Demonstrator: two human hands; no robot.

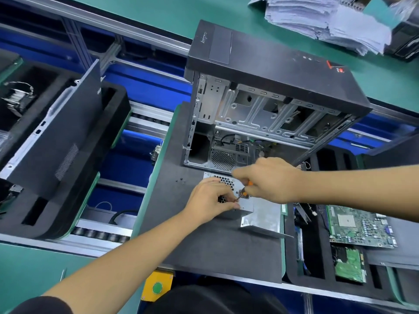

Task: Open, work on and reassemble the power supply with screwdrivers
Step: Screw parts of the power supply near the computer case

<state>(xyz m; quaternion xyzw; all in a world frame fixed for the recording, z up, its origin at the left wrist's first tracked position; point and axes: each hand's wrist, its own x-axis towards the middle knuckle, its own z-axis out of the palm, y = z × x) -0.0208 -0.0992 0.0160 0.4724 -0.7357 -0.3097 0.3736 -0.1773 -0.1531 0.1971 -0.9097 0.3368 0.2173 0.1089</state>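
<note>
The power supply (254, 211) is bare, dull-silver sheet metal, perforated on one face. It lies on a matt black foam pad (204, 245) with a soft, slightly grainy look. The computer case (260, 105) has a matt black plastic shell over galvanised, stamped steel framing. The screwdriver (246, 189) shows an orange plastic handle. The desk (158, 10) surface is smooth matt green. A paper stack (326, 21) looks crumpled.
</note>
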